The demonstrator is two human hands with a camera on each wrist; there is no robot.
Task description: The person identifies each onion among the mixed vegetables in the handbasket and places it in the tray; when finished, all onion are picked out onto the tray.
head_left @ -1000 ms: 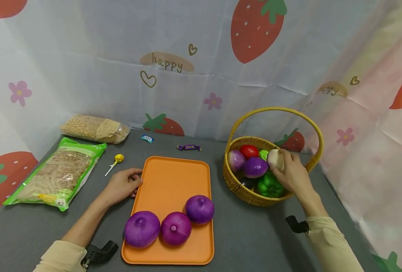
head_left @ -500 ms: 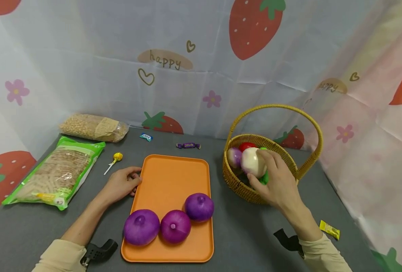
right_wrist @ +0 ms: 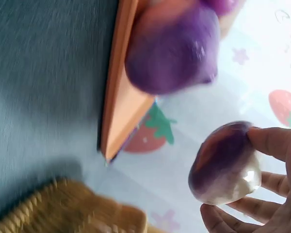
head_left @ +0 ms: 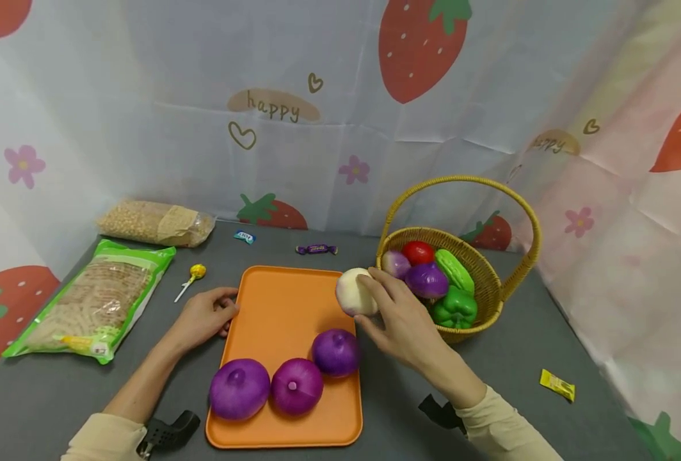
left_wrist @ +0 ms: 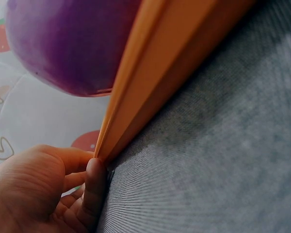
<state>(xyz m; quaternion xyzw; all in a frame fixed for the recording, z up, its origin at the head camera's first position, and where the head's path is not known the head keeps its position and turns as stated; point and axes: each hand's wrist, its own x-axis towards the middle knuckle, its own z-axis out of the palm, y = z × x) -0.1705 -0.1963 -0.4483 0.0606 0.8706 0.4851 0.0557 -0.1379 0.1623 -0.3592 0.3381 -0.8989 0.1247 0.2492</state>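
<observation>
My right hand (head_left: 405,320) holds a white-and-purple turnip (head_left: 353,292) between thumb and fingers, above the right edge of the orange tray (head_left: 285,301). In the right wrist view the turnip (right_wrist: 223,167) shows its purple side, clear of the tray. Two large purple onions (head_left: 240,389) and a darker purple one (head_left: 336,352) sit on the tray's near half. My left hand (head_left: 202,315) stays at the tray's left edge; in the left wrist view its thumb and fingers pinch the rim (left_wrist: 109,131). Right of the tray, a wicker basket (head_left: 493,307) holds several vegetables.
In the basket are a red vegetable (head_left: 418,252), a green pepper (head_left: 456,308) and a purple onion (head_left: 427,280). The basket's tall handle (head_left: 461,179) arches up. Left lie a lollipop (head_left: 196,272) and two food bags (head_left: 95,298). Wrapped candies (head_left: 316,249) lie behind the tray.
My right hand has lifted the turnip out of the basket and carried it left to the tray's edge. The left hand and the onions on the tray have stayed put.
</observation>
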